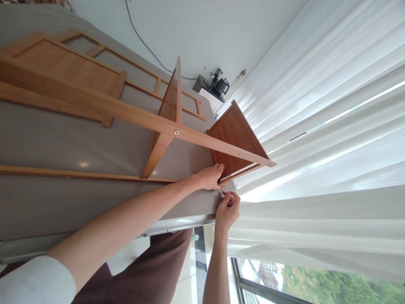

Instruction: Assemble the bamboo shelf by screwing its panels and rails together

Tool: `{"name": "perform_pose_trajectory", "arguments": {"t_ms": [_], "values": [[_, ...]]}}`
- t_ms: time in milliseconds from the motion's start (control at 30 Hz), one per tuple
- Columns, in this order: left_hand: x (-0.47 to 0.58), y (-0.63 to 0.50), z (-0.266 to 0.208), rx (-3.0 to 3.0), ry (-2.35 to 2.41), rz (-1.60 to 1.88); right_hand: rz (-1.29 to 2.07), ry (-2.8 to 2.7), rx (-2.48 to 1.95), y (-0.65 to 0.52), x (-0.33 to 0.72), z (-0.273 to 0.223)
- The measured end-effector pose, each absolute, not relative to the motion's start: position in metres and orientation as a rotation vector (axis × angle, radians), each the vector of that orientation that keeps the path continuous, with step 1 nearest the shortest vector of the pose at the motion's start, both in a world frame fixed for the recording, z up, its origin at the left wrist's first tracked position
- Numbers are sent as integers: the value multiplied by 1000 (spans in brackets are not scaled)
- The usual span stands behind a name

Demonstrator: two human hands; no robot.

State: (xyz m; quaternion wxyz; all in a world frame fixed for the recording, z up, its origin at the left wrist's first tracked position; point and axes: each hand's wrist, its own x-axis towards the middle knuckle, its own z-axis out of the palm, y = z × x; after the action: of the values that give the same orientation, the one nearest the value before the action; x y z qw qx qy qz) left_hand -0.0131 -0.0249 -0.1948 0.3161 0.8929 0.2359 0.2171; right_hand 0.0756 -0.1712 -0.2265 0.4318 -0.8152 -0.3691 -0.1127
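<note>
I'm seeing left hand gripping corner of wooden end panel, at end of grey surface; right hand pinching thin tool, type unclear, near same corner. I'm judging: fastening joint; next move calling for bracing panel, turning tool.

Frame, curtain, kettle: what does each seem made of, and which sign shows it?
Frame: probably varnished wood, warm brown with a soft sheen. Curtain: likely thin fabric, matte white, hanging in folds, light glowing through. Kettle: black; metal or plastic, too small to tell.
</note>
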Motion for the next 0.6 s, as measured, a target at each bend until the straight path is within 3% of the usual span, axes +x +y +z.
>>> {"name": "perform_pose_trajectory", "arguments": {"t_ms": [600], "values": [[-13, -24, -194, 2366, 622, 538, -281, -1074, -2021, -174, 78, -226]]}}
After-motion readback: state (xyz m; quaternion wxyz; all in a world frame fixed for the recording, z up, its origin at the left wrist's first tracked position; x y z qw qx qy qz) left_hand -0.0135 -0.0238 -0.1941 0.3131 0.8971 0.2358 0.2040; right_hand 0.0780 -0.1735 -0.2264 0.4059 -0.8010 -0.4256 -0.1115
